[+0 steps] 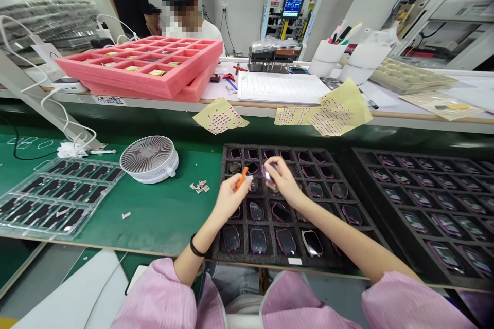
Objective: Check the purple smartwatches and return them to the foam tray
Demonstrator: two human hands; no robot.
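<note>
My left hand point(231, 199) pinches a small orange stick point(242, 177) above a black foam tray point(231, 157). My right hand point(284, 181) is just beside it and shut on a small watch-like casing point(268, 175) with a pink rim, held close to the orange stick's tip. The tray's square cells hold rounded dark casings point(258, 240) with pink rims. One casing point(312, 242) in the front row has a silver rim. My hands hide the cells beneath them.
A second foam tray point(424, 205) of casings lies to the right. On the green mat to the left are a white fan point(149, 158), small scraps point(198, 186) and a clear blister tray point(57, 198) of dark pieces. Yellow sheets point(219, 116) with red marks hang over the shelf edge, below a pink foam tray point(139, 64). Two people stand beyond.
</note>
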